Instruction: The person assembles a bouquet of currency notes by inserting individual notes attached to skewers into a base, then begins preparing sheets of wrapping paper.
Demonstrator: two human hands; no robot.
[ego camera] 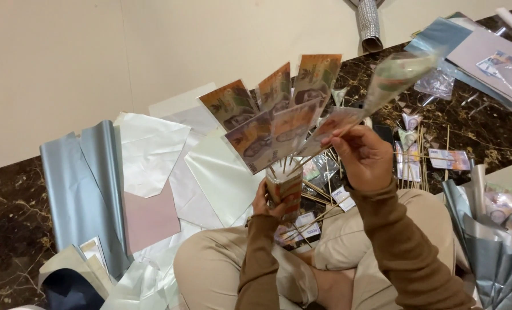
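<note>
Nearest the camera, above the person's folded legs in tan trousers [221,270], the left hand [266,202] is wrapped around a short cylinder-shaped holder [286,189], its fingers curled tight against the holder's side so that it stands upright over the lap. Thin wooden sticks rise out of the holder's top, and banknotes [273,115] fixed to them fan out above it in orange and purple tones, overlapping one another. Just to the right, the right hand [364,156] is raised level with the fan, its fingers pinched closed on a stick that carries a banknote rolled into a cone [396,77] inside clear wrap; the cone points up and to the right, beside the fan's right edge. Below the hands, loose sticks and small notes [310,227] lie on the dark marble floor [9,218] by the knees. At the left, sheets of silver, white and pink paper [147,166] lie spread over the floor toward the wall. Farther right, more sticks with notes [417,155] lie on the floor, and grey sheets [485,51] lie in the far right corner.
</note>
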